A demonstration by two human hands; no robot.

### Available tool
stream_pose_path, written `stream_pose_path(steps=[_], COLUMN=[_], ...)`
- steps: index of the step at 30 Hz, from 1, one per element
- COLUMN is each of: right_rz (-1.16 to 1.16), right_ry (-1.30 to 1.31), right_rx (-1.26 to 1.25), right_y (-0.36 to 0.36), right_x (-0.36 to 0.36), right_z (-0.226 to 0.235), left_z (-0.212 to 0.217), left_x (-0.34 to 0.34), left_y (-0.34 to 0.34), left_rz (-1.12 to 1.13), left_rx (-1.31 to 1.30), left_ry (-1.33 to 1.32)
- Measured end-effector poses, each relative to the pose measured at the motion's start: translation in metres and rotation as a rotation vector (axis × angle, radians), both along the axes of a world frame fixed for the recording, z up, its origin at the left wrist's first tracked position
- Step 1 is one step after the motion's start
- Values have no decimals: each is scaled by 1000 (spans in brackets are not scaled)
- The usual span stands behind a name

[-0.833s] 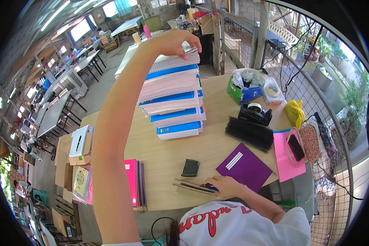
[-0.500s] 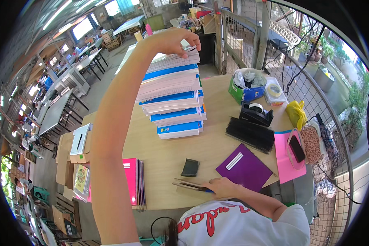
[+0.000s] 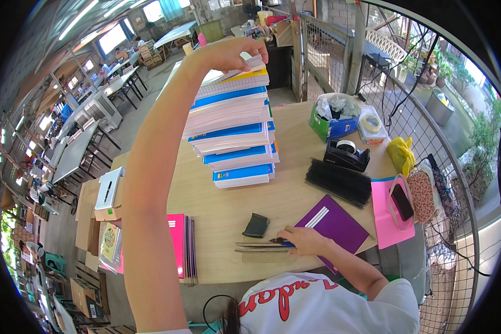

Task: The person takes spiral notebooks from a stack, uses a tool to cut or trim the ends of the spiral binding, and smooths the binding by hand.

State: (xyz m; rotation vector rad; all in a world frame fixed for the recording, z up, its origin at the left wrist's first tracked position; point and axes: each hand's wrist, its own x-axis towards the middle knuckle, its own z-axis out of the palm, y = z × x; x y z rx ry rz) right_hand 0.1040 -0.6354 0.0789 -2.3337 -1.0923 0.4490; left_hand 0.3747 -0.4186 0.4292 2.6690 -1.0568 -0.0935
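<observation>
A tall stack of papers (image 3: 228, 111) in layers, with blue and yellow sheets among the white, stands at the table's far middle. My left hand (image 3: 239, 54) reaches over its top, fingers closed on the corner of the uppermost sheets. Near the front edge, my right hand (image 3: 305, 240) is closed around thin, flat brown strips (image 3: 259, 250) and a dark slim tool with a blue part; their kind does not show. A small black pad-like object (image 3: 256, 225) lies just beyond the strips. Partly under my right forearm is a purple spiral notebook (image 3: 339, 225).
Black binding coils (image 3: 338, 182), a tape dispenser (image 3: 347, 156) and a green-blue box (image 3: 334, 127) with plastic bags stand at right. A phone (image 3: 402, 201) lies on a pink folder (image 3: 385, 228). Pink spiral notebooks (image 3: 179, 239) lie front left. Wire mesh borders the right side.
My left hand has lifted the top sheets' corner, and a yellow sheet now shows beneath. My right hand has turned the strips level and shifted slightly away from me; the black pad-like object has tilted.
</observation>
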Motion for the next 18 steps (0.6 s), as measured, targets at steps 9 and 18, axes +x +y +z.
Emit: stream_pose_path(steps=[9,18], right_rz=[-641,-449], right_ry=[178,621], right_rx=[1125,1098], right_y=[-7,80], right_x=[110,301], right_z=[180,333], left_z=[-42,-84], left_x=[-6,-48], left_y=[14,7], left_rz=[-66,307], left_rx=[-86,-628], left_ry=[-589,-883])
